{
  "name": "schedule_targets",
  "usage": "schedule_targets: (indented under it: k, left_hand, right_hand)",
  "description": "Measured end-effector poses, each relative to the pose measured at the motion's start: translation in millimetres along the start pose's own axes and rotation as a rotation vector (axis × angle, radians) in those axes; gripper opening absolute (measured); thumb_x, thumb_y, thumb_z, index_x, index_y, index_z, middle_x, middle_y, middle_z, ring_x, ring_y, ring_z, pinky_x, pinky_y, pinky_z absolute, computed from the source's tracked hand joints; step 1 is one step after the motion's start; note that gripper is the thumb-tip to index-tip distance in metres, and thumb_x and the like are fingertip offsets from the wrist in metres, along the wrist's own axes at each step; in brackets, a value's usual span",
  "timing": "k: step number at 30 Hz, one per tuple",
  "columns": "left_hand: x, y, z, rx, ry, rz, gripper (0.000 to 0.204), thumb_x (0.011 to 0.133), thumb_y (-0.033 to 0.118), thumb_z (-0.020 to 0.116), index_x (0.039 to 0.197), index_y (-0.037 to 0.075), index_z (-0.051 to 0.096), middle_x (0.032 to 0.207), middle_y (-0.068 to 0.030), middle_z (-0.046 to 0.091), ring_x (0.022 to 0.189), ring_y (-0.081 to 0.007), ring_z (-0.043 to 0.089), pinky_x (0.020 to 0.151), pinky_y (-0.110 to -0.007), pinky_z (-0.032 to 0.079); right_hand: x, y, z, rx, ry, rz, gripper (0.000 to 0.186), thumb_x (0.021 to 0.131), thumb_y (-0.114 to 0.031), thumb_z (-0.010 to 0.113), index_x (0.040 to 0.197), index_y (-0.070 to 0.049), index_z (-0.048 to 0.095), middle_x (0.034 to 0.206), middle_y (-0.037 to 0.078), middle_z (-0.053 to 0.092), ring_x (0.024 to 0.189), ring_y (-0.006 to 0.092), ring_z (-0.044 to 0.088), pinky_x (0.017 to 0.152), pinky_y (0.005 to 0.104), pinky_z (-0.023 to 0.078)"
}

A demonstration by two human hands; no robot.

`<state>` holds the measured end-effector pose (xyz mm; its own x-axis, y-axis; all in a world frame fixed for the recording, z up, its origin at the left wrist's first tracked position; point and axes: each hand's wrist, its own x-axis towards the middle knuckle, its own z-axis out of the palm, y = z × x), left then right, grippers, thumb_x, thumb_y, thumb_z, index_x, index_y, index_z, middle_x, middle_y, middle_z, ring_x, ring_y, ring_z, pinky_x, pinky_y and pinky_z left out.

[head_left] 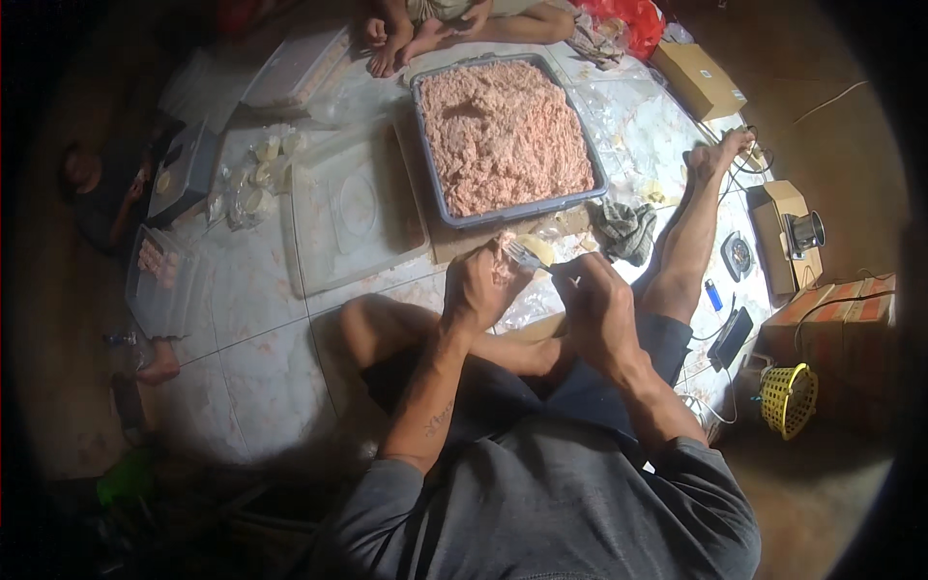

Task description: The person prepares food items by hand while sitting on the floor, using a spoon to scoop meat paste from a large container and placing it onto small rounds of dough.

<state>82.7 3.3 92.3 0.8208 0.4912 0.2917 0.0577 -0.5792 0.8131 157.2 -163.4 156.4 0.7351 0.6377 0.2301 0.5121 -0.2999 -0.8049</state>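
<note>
Cupping pink paste [502, 265] in the left hand [479, 285], near a heaped tub [527, 209]; pinching a fork [527, 257] in the right hand [597, 304]. Seemingly leaving plenty of mix [503, 126] unworked; already storing some pieces [158, 264] in a far-left container [166, 311].

From the wearer's head, a fisheye view looks down and forward, grey shirt [561, 503] near, left hand [479, 288] and right hand [594, 302] mid-frame, tiled floor [246, 300] beyond

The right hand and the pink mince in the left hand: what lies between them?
In the head view, a metal fork: the right hand holds it, its tines toward the pink mince in the left hand.
</note>
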Motion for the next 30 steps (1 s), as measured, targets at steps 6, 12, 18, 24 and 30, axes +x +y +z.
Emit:
schedule_targets:
  k: [6, 12, 18, 24, 30]
  left_hand:
    - [-20.7, 5.1, -18.3, -0.159, -0.022, -0.105, 0.037, 0.078, 0.021, 0.088, 0.101, 0.0, 0.066, 0.083, -0.0088, 0.071, 0.075, -0.0132, 0.064, 0.069, -0.032, 0.054]
    - [-21.6, 4.8, -22.4, -0.454, -0.086, -0.075, 0.049, 0.073, 0.014, 0.091, 0.112, 0.0, 0.064, 0.08, -0.0001, 0.065, 0.072, -0.0061, 0.057, 0.068, -0.024, 0.049]
    - [-15.5, -18.2, -17.1, -0.45, -0.079, -0.184, 0.035, 0.074, 0.014, 0.091, 0.093, 0.003, 0.064, 0.076, 0.0024, 0.06, 0.07, -0.0062, 0.053, 0.065, -0.024, 0.047]
    - [7.2, -13.9, 4.8, -0.182, 0.0, -0.007, 0.032, 0.074, 0.021, 0.09, 0.085, 0.006, 0.064, 0.072, -0.0004, 0.063, 0.065, -0.0077, 0.054, 0.062, -0.026, 0.048]
    - [8.3, -2.3, -1.4, -0.087, -0.108, -0.174, 0.032, 0.075, 0.018, 0.089, 0.096, 0.004, 0.069, 0.082, -0.0044, 0.072, 0.077, -0.0096, 0.066, 0.071, -0.029, 0.054]
  right_hand:
    - [83.3, 41.7, 31.5, -0.025, 0.238, -0.246, 0.012, 0.088, 0.004, 0.062, 0.1, 0.0, 0.062, 0.091, 0.021, 0.06, 0.078, 0.0432, 0.06, 0.067, 0.0446, 0.049]
    - [129.1, 145.6, 47.1, -0.511, -0.161, -0.261, 0.017, 0.092, -0.005, 0.051, 0.108, -0.003, 0.057, 0.103, 0.025, 0.056, 0.083, 0.0424, 0.063, 0.07, 0.0476, 0.054]
    - [77.9, 60.4, -13.2, -0.44, -0.089, -0.135, 0.015, 0.09, -0.006, 0.057, 0.105, -0.005, 0.058, 0.095, 0.021, 0.059, 0.085, 0.0428, 0.063, 0.07, 0.0487, 0.052]
    - [16.5, 20.4, -16.7, -0.061, -0.173, -0.23, 0.018, 0.089, 0.001, 0.061, 0.106, -0.002, 0.062, 0.093, 0.022, 0.058, 0.085, 0.045, 0.061, 0.07, 0.0486, 0.05]
    - [16.6, -6.2, -34.1, -0.072, -0.147, -0.134, 0.012, 0.089, 0.002, 0.058, 0.1, 0.0, 0.064, 0.09, 0.02, 0.059, 0.085, 0.0428, 0.061, 0.073, 0.0481, 0.049]
